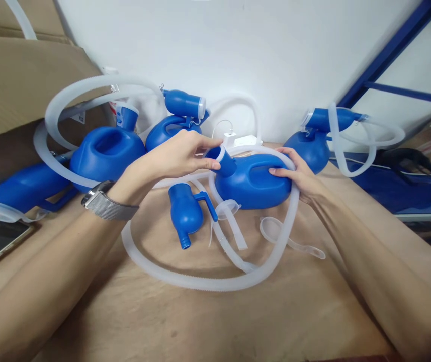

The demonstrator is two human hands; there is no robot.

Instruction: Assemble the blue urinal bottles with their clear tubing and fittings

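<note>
Tabletop [155, 327] in pale brown spreads across the lower frame in the head view, meeting a white wall [275, 45] at the top; a cardboard box [22, 75] fills the upper left, and a blue metal frame [384, 55] slants through the upper right. Blue bottles stand along the back: a left bottle [109, 163], a rear bottle [158, 134] at upper centre and a far-right bottle [309, 155]. The left edge cuts off a phone [0, 246] and a capped blue piece [22, 188]; the left arm partly covers the left bottle, a red-and-white item behind that one is mostly hidden, and the dark object [407, 161] at the right edge is too blurred to name. Right of centre, the handled blue bottle [238, 188] sits between the two hands. The left hand [181, 151] pinches its open neck between thumb and fingers; the right hand [300, 173] grasps its handle end, where the pale hose [200, 282] passes, though whether those fingers also grip the hose is hard to tell. Just below the held bottle lie a loose blue spout [187, 216] and two clear strapped caps [271, 229], with the hose looping around them.
</note>
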